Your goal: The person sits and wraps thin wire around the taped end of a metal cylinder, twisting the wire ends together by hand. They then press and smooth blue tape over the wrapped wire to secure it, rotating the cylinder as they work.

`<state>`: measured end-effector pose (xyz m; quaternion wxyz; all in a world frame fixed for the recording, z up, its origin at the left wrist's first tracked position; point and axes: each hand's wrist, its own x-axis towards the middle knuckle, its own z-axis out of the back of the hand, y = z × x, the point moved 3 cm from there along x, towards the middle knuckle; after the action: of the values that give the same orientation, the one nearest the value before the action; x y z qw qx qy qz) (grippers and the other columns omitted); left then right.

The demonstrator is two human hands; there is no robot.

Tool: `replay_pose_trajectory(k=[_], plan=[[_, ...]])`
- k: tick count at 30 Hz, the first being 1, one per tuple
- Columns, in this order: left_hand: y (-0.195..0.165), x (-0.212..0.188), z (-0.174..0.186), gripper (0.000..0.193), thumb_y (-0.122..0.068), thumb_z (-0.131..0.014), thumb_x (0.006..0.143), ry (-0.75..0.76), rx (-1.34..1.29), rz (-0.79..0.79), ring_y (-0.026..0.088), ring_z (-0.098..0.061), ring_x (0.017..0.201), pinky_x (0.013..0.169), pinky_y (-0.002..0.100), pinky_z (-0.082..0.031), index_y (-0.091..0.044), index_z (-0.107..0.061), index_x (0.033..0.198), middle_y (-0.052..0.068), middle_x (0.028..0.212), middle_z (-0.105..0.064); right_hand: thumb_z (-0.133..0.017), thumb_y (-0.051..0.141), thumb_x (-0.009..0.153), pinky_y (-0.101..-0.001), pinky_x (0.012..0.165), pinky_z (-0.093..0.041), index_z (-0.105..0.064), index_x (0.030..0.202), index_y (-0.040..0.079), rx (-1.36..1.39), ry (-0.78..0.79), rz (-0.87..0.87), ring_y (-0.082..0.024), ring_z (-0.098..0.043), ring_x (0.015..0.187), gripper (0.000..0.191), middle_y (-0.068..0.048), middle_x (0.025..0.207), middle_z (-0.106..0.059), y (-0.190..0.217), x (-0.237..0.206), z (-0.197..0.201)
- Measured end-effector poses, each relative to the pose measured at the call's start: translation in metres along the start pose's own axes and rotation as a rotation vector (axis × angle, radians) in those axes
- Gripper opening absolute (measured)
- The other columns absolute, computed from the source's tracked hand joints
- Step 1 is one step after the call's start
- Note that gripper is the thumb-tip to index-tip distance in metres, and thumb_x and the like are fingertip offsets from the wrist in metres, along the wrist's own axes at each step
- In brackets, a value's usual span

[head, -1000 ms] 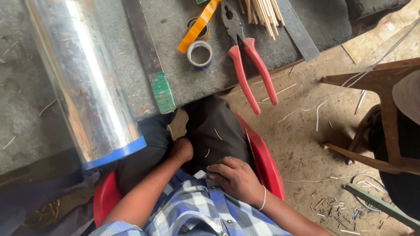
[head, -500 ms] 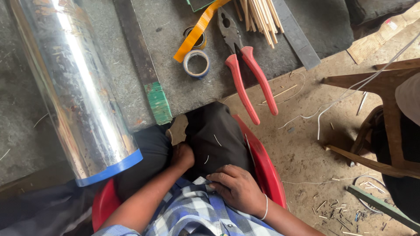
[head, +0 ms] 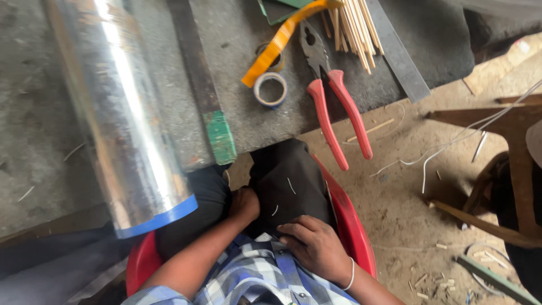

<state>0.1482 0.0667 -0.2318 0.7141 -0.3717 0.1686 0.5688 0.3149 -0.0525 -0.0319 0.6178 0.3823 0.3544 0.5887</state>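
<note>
Both hands rest in the seated person's lap on dark trousers (head: 288,186), holding nothing: the left hand (head: 245,203) is curled into a loose fist between the thighs, the right hand (head: 316,245) lies flat with fingers spread on the right thigh, a thin bangle at its wrist. The person sits on a red plastic chair (head: 353,226). On the grey worktop (head: 34,113) ahead lie a shiny metal cylinder with a blue rim (head: 121,113), red-handled pliers (head: 336,107), a tape roll (head: 270,88) and thin wooden sticks (head: 353,28).
</note>
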Motion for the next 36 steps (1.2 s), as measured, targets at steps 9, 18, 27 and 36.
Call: replay_pose_trajectory(k=[9,18,27,36], plan=[[0.003,-0.009,0.017,0.037,-0.005,-0.050,0.090,-0.069,-0.075,-0.135,0.047,-0.064,0.113,0.097,0.055,-0.052,-0.003,-0.059,0.126,0.028,0.116,-0.069,-0.078,0.017,0.085,-0.0410,0.067,-0.056,-0.075,0.107,0.010,-0.200,-0.013,-0.048,-0.033,-0.069,0.080,0.023,-0.011,0.088,-0.069,0.001,-0.008,-0.021],[0.031,-0.080,0.047,0.031,-0.013,-0.048,0.099,-0.333,-0.120,-0.542,0.044,-0.064,0.104,0.086,0.053,-0.053,-0.009,-0.065,0.124,0.025,0.125,-0.060,-0.076,0.014,0.085,-0.0356,0.064,-0.056,-0.071,0.119,0.009,-0.335,-0.200,-0.039,-0.025,-0.068,0.075,0.036,-0.011,0.100,-0.070,0.016,-0.010,-0.057],[0.078,-0.189,0.094,0.011,-0.012,-0.061,0.098,-0.405,-0.351,-0.745,0.037,-0.070,0.092,0.081,0.045,-0.056,-0.003,-0.068,0.098,0.019,0.101,-0.067,-0.070,0.002,0.091,-0.0303,0.061,-0.053,-0.077,0.107,0.006,-0.355,-0.117,0.084,-0.020,-0.069,0.065,0.018,-0.009,0.085,-0.074,0.057,0.004,-0.132],[0.099,-0.232,0.149,0.013,-0.010,-0.074,0.086,-0.414,-0.925,-0.754,0.027,-0.075,0.082,0.073,0.036,-0.058,-0.003,-0.074,0.096,0.014,0.089,-0.076,-0.062,0.002,0.097,-0.0286,0.075,-0.056,-0.069,0.106,0.003,0.051,-0.080,0.059,-0.013,-0.070,0.082,0.011,-0.007,0.092,-0.072,0.076,0.017,-0.150]])
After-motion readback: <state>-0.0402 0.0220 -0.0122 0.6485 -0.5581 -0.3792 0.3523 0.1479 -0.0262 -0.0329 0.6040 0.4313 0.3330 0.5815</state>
